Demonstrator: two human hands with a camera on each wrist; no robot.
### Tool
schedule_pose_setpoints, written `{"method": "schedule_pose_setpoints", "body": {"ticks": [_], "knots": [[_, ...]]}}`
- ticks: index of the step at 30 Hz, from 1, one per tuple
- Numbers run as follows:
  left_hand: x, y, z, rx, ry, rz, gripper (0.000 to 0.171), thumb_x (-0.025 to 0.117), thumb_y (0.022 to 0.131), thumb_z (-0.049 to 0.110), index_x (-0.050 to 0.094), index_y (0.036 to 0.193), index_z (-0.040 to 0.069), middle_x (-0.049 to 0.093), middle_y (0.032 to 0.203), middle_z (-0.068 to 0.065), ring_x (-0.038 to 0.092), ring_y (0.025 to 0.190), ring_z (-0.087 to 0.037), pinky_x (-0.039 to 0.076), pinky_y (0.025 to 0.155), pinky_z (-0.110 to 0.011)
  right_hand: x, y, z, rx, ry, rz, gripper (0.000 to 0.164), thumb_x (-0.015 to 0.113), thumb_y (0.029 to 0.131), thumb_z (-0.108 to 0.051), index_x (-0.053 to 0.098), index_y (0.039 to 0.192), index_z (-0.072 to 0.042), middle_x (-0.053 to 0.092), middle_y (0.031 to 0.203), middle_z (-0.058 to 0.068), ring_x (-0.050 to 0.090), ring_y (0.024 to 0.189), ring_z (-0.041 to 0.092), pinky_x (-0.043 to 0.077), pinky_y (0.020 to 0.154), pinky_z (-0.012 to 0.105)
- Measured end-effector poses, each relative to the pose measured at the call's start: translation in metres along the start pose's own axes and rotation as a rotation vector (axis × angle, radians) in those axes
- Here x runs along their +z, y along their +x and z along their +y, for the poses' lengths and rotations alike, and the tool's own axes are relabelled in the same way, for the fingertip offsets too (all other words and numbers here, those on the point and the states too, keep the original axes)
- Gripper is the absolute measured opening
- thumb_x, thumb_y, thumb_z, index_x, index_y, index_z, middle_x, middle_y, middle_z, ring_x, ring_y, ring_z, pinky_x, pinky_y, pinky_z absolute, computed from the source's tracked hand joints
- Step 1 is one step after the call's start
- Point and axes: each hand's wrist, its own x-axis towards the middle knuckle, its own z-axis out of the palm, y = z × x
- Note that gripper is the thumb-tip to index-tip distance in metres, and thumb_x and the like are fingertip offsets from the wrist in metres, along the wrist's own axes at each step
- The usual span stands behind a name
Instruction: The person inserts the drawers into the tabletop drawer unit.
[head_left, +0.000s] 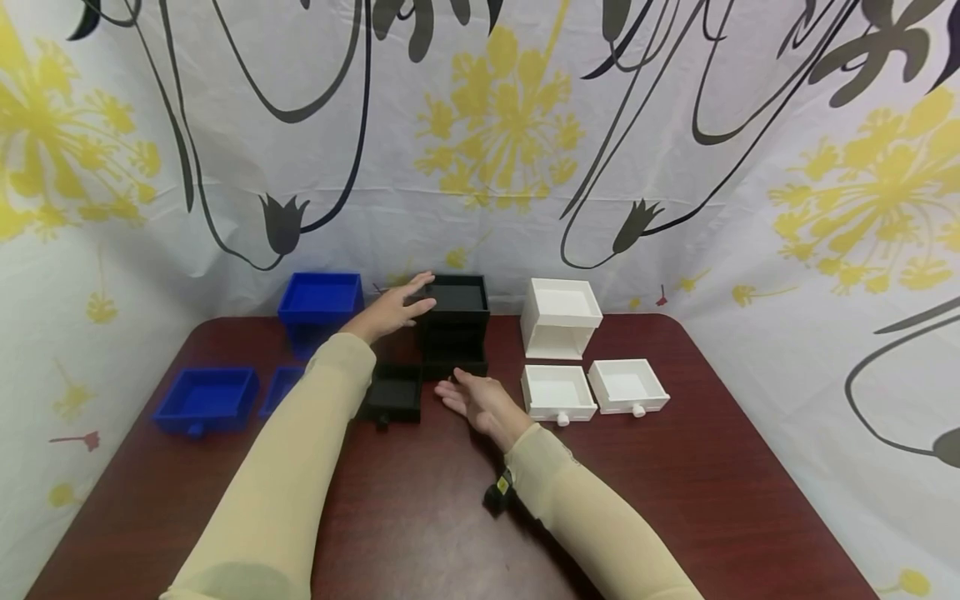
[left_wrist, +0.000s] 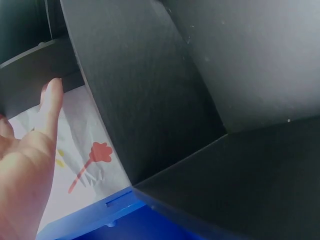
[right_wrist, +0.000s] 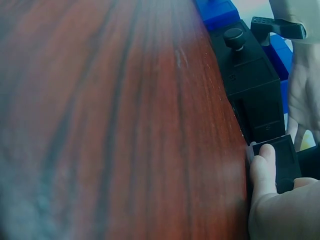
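Observation:
A black open-front cabinet (head_left: pixel 456 296) stands at the back middle of the table, with a black drawer (head_left: pixel 454 367) sticking out of its lower part. My left hand (head_left: pixel 388 315) is at the cabinet's upper left side, fingers stretched out; whether they touch it is unclear. In front of the drawer is my right hand (head_left: pixel 486 406), its fingers extended, palm turned left. The right wrist view has the right thumb (right_wrist: pixel 264 167) against the drawer's front, close to its knob. Another black drawer (head_left: pixel 396 390) lies on the table to the left, partly behind my left sleeve.
A blue cabinet (head_left: pixel 321 296) stands at the back left, with two blue drawers before it, one (head_left: pixel 206 398) fully visible. To the right is a white cabinet (head_left: pixel 561 304) with white drawers (head_left: pixel 558 392) in front. A patterned cloth (head_left: pixel 480 225) hangs close behind.

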Motion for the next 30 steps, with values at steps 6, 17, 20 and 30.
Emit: {"method": "schedule_pose_setpoints", "body": {"ticks": [6, 17, 20, 30], "knots": [[0.0005, -0.0014, 0.0003, 0.004, -0.065, 0.009, 0.070, 0.055, 0.105, 0.040, 0.022, 0.164, 0.023, 0.006, 0.171, 0.003, 0.034, 0.147, -0.036, 0.044, 0.108, -0.053, 0.0005, 0.0004, 0.0025, -0.012, -0.003, 0.001, 0.034, 0.057, 0.106, -0.018, 0.053, 0.130, 0.006, 0.065, 0.126, 0.028, 0.073, 0.099, 0.026, 0.055, 0.095, 0.041], [0.0039, 0.0006, -0.0015, -0.013, -0.099, 0.049, 0.069, 0.059, 0.104, 0.040, 0.027, 0.163, 0.025, 0.012, 0.170, 0.007, 0.037, 0.146, -0.032, 0.047, 0.107, -0.048, -0.0007, 0.0022, 0.0036, -0.015, -0.017, 0.008, 0.031, 0.057, 0.106, -0.018, 0.055, 0.126, 0.005, 0.071, 0.112, 0.022, 0.074, 0.093, 0.023, 0.058, 0.089, 0.038], [0.0047, 0.0012, -0.0021, -0.006, -0.089, 0.052, 0.069, 0.058, 0.104, 0.041, 0.027, 0.163, 0.025, 0.012, 0.170, 0.006, 0.036, 0.147, -0.032, 0.047, 0.106, -0.048, -0.0007, 0.0018, 0.0032, -0.014, -0.018, 0.013, 0.027, 0.057, 0.106, -0.018, 0.057, 0.122, 0.004, 0.071, 0.112, 0.021, 0.074, 0.093, 0.023, 0.058, 0.089, 0.038], [0.0039, 0.0013, -0.0017, 0.004, -0.082, 0.049, 0.070, 0.058, 0.103, 0.041, 0.027, 0.163, 0.022, 0.010, 0.170, 0.004, 0.035, 0.147, -0.033, 0.045, 0.108, -0.050, 0.0006, 0.0009, 0.0017, -0.018, -0.023, 0.012, 0.022, 0.058, 0.106, -0.017, 0.058, 0.116, 0.002, 0.073, 0.104, 0.018, 0.074, 0.088, 0.021, 0.060, 0.085, 0.036]]}}
